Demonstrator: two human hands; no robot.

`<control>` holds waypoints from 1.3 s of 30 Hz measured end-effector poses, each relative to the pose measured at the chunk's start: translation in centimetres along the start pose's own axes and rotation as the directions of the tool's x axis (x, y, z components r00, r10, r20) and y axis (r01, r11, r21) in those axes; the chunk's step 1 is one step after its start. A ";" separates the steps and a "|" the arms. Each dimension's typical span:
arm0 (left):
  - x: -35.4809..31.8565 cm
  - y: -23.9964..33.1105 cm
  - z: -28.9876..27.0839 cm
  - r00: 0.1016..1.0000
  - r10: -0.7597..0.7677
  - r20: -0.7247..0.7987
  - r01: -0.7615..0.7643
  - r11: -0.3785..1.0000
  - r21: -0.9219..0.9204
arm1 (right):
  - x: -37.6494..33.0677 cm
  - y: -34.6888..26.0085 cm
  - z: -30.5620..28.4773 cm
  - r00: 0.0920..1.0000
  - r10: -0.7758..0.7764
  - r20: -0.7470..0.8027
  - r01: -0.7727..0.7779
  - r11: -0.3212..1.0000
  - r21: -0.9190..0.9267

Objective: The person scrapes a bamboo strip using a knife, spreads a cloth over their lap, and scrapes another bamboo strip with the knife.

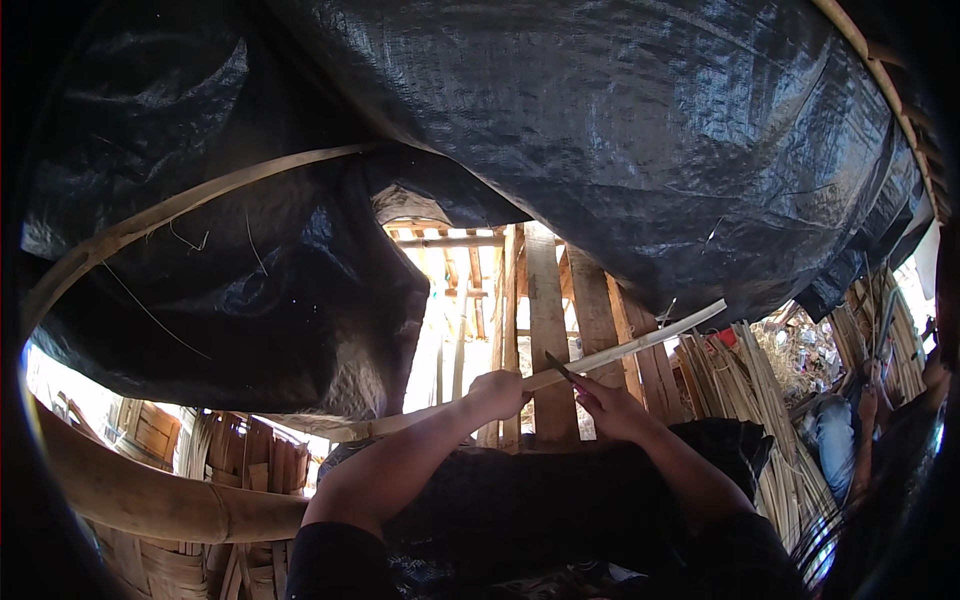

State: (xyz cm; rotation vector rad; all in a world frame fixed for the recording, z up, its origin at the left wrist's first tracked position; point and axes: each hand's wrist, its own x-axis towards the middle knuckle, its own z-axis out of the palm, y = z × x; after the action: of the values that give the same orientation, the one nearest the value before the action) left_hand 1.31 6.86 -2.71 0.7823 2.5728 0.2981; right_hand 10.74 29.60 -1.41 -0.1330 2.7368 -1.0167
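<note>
A long, pale bamboo strip (655,338) slants across in front of me, its right end higher than its left. My left hand (497,396) is closed around the strip near its middle. My right hand (608,408) grips a small knife (558,367), whose dark blade points up and to the left and crosses the strip just right of my left hand. Whether the blade cuts into the strip or only rests against it, I cannot tell. The knife's handle is mostly hidden in my fingers. Dark cloth (500,510) lies below my forearms.
Black plastic sheeting (620,130) hangs close above and ahead. A thick bamboo pole (200,505) juts in at lower left, near split bamboo pieces (235,450). Upright planks (548,330) stand ahead. At right are bundled bamboo strips (765,400) and another person (838,440) in blue trousers.
</note>
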 end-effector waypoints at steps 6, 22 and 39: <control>0.0 0.0 0.1 1.000 -0.015 -0.002 0.015 1.000 -0.014 | 0.2 0.7 -0.4 0.988 0.039 -0.153 -0.048 0.997 -0.055; -0.1 0.3 0.0 1.000 0.006 -0.001 -0.006 1.000 0.009 | -0.4 0.4 1.0 0.975 -0.137 -0.173 0.090 0.962 -0.257; -0.3 0.4 0.0 1.000 -0.018 0.015 0.018 1.000 0.007 | 0.0 0.2 0.9 0.971 0.016 -0.238 -0.096 0.940 -0.328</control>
State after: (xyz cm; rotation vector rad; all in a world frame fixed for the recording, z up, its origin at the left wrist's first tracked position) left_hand 1.71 7.03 -2.52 0.7609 2.5671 0.2772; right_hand 10.92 29.12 -2.23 0.0128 3.0888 -0.5685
